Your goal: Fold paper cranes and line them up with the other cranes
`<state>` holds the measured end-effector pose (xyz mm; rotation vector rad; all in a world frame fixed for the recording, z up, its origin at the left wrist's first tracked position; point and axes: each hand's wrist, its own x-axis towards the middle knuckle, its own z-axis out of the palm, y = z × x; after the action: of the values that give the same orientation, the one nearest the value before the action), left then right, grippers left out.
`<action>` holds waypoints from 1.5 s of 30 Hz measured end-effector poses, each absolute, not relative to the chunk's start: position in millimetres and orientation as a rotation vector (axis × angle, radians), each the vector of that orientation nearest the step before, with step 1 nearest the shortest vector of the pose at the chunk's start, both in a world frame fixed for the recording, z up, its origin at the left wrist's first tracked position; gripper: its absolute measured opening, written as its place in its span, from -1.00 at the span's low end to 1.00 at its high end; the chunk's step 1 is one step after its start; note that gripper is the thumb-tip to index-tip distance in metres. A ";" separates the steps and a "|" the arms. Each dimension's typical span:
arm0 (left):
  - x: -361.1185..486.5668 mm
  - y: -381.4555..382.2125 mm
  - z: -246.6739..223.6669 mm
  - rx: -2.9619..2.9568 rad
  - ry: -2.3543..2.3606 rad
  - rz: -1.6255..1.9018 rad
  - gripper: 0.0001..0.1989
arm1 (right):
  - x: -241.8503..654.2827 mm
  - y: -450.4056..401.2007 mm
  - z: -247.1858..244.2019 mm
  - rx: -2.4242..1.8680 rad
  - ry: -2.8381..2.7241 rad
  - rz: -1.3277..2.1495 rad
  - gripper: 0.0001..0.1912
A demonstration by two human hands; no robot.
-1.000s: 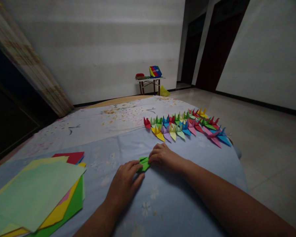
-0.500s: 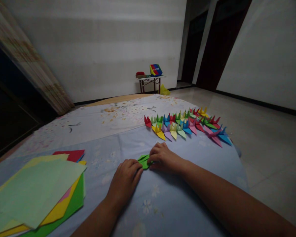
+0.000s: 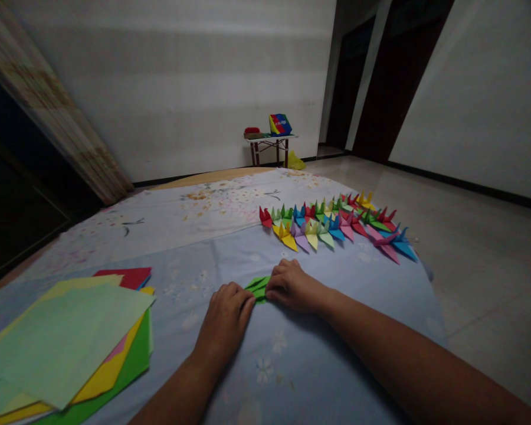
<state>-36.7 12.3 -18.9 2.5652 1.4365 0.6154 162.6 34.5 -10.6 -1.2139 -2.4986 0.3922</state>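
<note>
left hand [image 3: 227, 316]: drawn in narrow, thumb close against the bent fingers, holding the near-left end of the folded paper.
right hand [image 3: 294, 286]: fingers curled, tips pinching the right end of the same piece; how far they wrap under it is hard to tell in this dim view.
folded green paper [image 3: 258, 289]: between the two hands, low on the surface, dark creases or slits showing across its top.
surface: under both hands, spread with a pale blue cloth [image 3: 336, 378] with white flowers; past the hands, a white floral cloth [image 3: 230, 206].
paper cranes [image 3: 311, 236]: just beyond the right hand and off to its right, in close rows of red, yellow, blue, green, pink, purple and pale tones.
loose paper sheets [image 3: 71, 342]: left of the left hand, an overlapping pile, pale green on top, with yellow, pink, red and deeper green edges poking out.
small stand [image 3: 272, 140]: far beyond both hands, by the wall, bearing a multicoloured box [image 3: 280, 124]; a yellow bag [image 3: 295, 162] beside its legs.
</note>
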 end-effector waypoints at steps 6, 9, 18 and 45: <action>-31.3 11.2 -15.1 2.527 1.513 0.615 -0.84 | 156.0 34.6 -11.5 -1.359 -2.456 0.394 -0.77; -30.5 10.8 -15.2 2.527 1.541 0.592 -0.85 | 152.7 37.0 -13.1 -1.413 -2.450 0.368 -0.77; -32.8 6.6 -12.3 2.607 1.553 0.532 -0.84 | 146.7 38.8 -17.1 -1.517 -2.422 0.312 -0.76; -28.1 -7.0 -2.6 2.873 1.511 0.192 -0.74 | 150.1 39.6 -18.4 -1.609 -2.257 0.454 -0.75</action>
<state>-28.1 -7.0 -2.6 2.8729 1.5113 0.1916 150.1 39.6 -18.4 -1.6093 -2.2569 0.4538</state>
